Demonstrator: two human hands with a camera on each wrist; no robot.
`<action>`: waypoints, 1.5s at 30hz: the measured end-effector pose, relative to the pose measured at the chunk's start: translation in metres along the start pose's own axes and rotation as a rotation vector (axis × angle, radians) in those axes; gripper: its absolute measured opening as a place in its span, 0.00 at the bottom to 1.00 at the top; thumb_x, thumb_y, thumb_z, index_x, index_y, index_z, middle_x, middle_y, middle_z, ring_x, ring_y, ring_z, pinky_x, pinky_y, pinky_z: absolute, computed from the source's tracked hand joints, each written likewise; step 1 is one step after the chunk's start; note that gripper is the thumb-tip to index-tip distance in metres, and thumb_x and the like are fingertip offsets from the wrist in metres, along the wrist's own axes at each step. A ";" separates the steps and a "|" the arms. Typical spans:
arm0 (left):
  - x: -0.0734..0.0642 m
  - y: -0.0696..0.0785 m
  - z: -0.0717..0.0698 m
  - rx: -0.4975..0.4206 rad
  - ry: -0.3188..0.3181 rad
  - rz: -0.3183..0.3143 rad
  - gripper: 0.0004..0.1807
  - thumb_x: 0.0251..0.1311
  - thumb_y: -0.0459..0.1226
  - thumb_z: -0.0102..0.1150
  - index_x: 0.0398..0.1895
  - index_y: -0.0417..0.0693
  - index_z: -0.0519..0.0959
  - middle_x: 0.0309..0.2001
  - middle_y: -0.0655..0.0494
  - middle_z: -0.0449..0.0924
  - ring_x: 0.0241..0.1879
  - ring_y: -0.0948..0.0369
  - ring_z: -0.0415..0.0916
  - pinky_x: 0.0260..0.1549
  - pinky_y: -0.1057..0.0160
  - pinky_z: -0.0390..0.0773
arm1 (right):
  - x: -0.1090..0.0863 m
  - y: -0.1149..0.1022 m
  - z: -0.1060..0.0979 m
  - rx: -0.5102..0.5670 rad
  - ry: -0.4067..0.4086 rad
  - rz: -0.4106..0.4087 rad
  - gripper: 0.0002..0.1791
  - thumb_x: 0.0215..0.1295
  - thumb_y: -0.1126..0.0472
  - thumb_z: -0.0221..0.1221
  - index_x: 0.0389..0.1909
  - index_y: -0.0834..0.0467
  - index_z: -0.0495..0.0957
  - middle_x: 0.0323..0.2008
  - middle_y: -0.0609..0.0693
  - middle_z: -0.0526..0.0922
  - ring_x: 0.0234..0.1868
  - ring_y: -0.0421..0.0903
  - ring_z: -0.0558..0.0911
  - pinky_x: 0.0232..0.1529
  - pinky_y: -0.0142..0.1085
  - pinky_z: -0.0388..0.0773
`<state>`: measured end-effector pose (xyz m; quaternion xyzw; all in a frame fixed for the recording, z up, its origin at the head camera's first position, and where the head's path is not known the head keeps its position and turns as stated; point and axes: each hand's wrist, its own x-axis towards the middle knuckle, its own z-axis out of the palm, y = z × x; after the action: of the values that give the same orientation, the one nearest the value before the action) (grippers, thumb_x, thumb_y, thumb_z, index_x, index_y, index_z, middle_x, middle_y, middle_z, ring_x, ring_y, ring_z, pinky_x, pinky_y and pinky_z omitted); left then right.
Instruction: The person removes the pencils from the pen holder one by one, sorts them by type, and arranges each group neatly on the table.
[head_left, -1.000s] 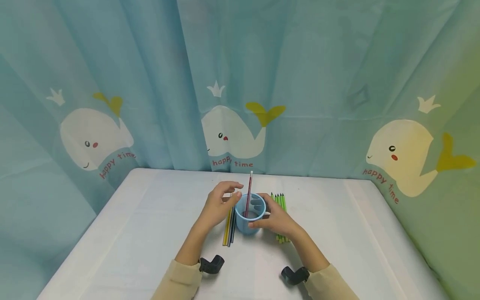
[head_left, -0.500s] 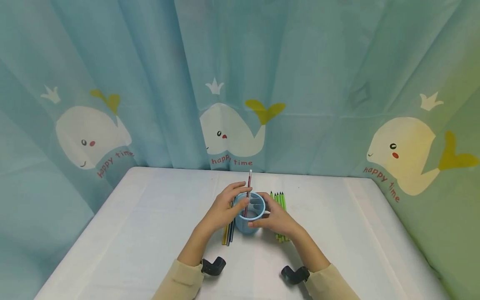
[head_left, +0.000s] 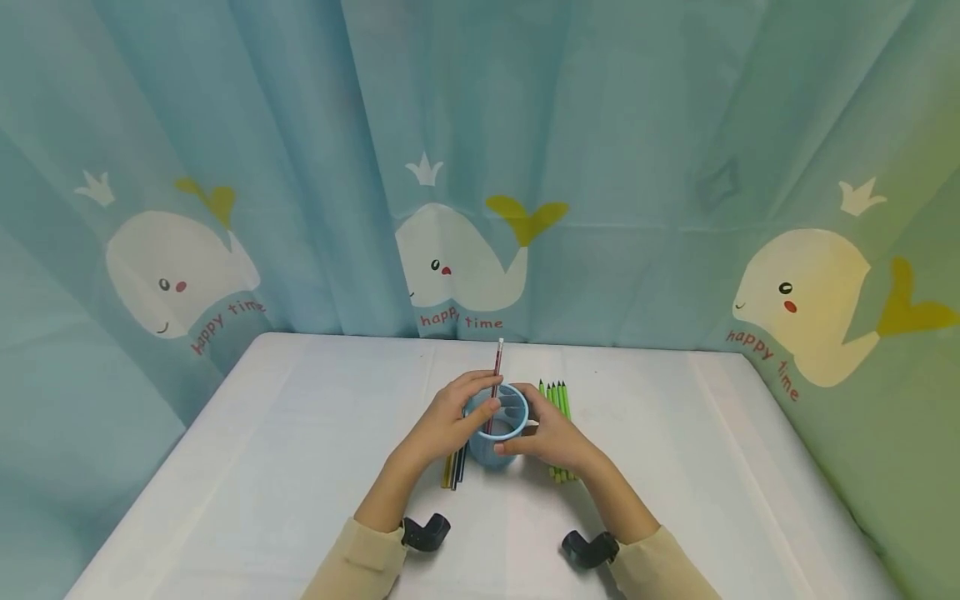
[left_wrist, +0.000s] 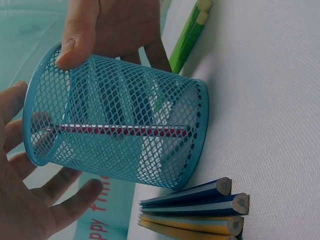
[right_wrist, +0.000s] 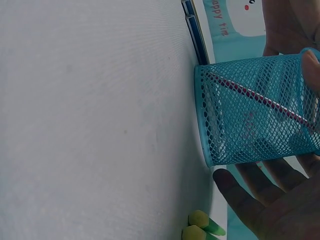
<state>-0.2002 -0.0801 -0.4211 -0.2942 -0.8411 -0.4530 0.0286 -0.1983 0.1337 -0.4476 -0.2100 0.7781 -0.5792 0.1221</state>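
Observation:
A light-blue mesh pencil holder (head_left: 497,450) stands mid-table. A red-and-white patterned pencil (left_wrist: 120,130) leans inside it, its white end rising above the rim. My right hand (head_left: 557,435) holds the holder from the right, thumb on the near side and fingers behind. My left hand (head_left: 444,423) is at the holder's upper left. Its thumb (right_wrist: 311,72) overlaps the rim and the pencil in the head view, while its lower fingers spread loosely in the left wrist view. I cannot tell whether thumb and index finger pinch the pencil.
Blue pencils (left_wrist: 207,205) and yellow pencils (left_wrist: 200,225) lie just left of the holder, partly under the left hand. Several green pencils (head_left: 562,400) lie in a row to the right, beside the right hand. A whale-print curtain (head_left: 637,167) hangs behind the white table (head_left: 300,467).
My left hand has moved right, from beside the holder to over its rim, with its thumb now across the pencil. The right hand keeps its hold on the holder.

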 end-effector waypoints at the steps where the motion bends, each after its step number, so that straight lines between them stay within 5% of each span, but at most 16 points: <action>1: 0.000 0.000 0.000 0.001 0.003 0.000 0.24 0.72 0.44 0.55 0.66 0.43 0.74 0.69 0.47 0.70 0.71 0.48 0.64 0.69 0.42 0.66 | 0.000 0.000 0.000 0.000 -0.001 0.001 0.45 0.53 0.62 0.74 0.70 0.57 0.61 0.62 0.56 0.73 0.64 0.60 0.74 0.61 0.52 0.78; 13: -0.002 0.006 -0.005 -0.008 0.051 -0.043 0.23 0.70 0.45 0.58 0.65 0.47 0.76 0.67 0.52 0.72 0.69 0.52 0.67 0.64 0.45 0.74 | 0.001 0.003 0.001 -0.006 0.015 0.006 0.45 0.50 0.60 0.76 0.68 0.53 0.64 0.62 0.52 0.74 0.64 0.58 0.74 0.61 0.51 0.78; 33: -0.002 0.020 -0.020 -0.068 0.148 0.024 0.20 0.70 0.43 0.59 0.63 0.52 0.77 0.64 0.56 0.74 0.65 0.58 0.70 0.56 0.51 0.81 | 0.004 0.001 0.001 0.001 0.014 0.010 0.45 0.49 0.63 0.76 0.68 0.53 0.64 0.63 0.55 0.74 0.63 0.58 0.75 0.61 0.53 0.78; 45: -0.006 0.032 -0.031 -0.182 0.243 0.025 0.19 0.70 0.39 0.58 0.62 0.48 0.77 0.62 0.52 0.76 0.60 0.54 0.77 0.56 0.53 0.81 | 0.003 0.000 0.000 -0.004 0.027 0.025 0.47 0.47 0.60 0.78 0.68 0.54 0.64 0.65 0.54 0.73 0.65 0.57 0.73 0.63 0.55 0.75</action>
<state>-0.1854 -0.0932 -0.3807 -0.2491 -0.7833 -0.5590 0.1090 -0.2006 0.1319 -0.4473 -0.1926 0.7836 -0.5788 0.1182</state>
